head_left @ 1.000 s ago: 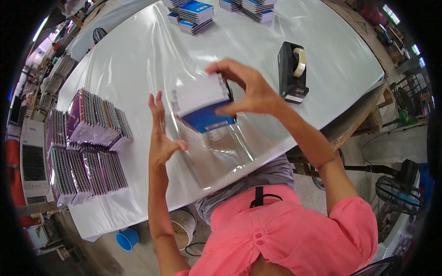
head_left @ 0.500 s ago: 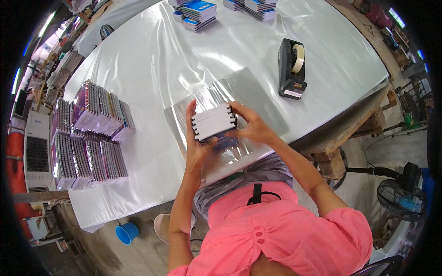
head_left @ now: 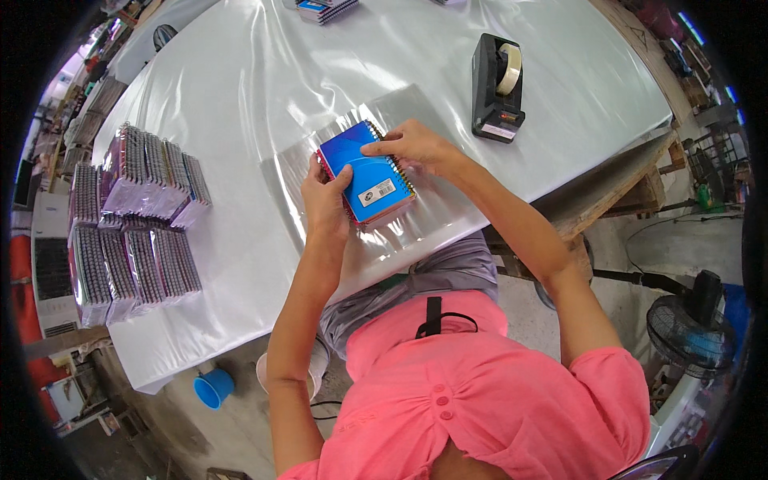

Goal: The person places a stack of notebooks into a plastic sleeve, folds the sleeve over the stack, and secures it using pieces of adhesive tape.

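A small stack of spiral notebooks point(head_left: 370, 172), a blue cover with a white label on top, lies tilted in my grip. My left hand point(head_left: 326, 196) is closed on its left side, thumb on the cover. On the other side my right hand point(head_left: 420, 148) grips the coiled edge, its thumb over the cover and its other fingers partly hidden. Beneath the stack, glossy clear plastic sheets point(head_left: 292, 188) are spread near the table's front edge.
At left, plastic-wrapped spiral notebooks point(head_left: 136, 232) stand in two layers. A black tape dispenser point(head_left: 488, 104) with a tape roll sits at the back right of the white-covered table point(head_left: 232, 264). More notebooks point(head_left: 328, 10) are at the far edge. A blue bucket point(head_left: 214, 389) is on the floor.
The notebook stack has turned from showing its pale page edges to lying with the blue cover up. My hands have shifted with it. The whole view has moved slightly.
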A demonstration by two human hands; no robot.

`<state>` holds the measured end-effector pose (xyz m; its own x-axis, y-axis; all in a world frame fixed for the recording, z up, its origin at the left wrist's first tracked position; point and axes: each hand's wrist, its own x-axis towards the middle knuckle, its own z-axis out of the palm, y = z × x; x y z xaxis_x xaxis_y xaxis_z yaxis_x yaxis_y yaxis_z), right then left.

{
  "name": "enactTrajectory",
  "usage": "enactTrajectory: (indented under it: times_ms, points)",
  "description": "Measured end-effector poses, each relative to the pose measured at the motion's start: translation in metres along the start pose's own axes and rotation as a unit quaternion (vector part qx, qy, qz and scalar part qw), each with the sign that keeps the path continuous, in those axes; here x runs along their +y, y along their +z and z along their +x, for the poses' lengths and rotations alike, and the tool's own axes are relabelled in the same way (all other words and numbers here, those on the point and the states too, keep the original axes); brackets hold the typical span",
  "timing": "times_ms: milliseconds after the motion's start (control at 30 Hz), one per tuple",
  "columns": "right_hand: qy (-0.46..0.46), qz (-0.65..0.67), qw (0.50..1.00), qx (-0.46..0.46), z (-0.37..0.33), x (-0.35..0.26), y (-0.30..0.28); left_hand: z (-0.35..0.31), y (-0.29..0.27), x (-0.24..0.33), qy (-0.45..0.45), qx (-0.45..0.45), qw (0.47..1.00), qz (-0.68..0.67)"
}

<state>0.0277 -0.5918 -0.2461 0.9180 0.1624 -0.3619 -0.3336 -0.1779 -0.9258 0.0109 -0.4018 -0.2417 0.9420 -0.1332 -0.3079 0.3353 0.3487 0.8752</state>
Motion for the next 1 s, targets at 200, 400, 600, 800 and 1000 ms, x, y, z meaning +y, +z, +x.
enactTrajectory:
  times_ms: [200,400,600,800,1000]
  points:
    - [-0.253,-0.391,0.844,0.267,-0.007,0.019,0.010,-0.001,-0.008,-0.012,0.043,0.019,0.998,0.038]
    - [-0.216,-0.239,0.929,0.183,-0.045,0.051,0.003,-0.047,-0.044,-0.034,0.161,0.019,0.940,0.300]
    - [-0.250,-0.172,0.925,0.229,-0.064,0.062,0.026,-0.050,-0.070,-0.040,0.239,-0.079,0.806,0.536]
    - [-0.233,-0.148,0.937,0.214,-0.075,0.066,0.028,-0.047,-0.077,-0.026,0.246,-0.129,0.714,0.643]
    - [-0.247,-0.195,0.940,0.130,-0.084,0.067,0.031,-0.056,-0.067,-0.045,0.237,-0.070,0.668,0.702]
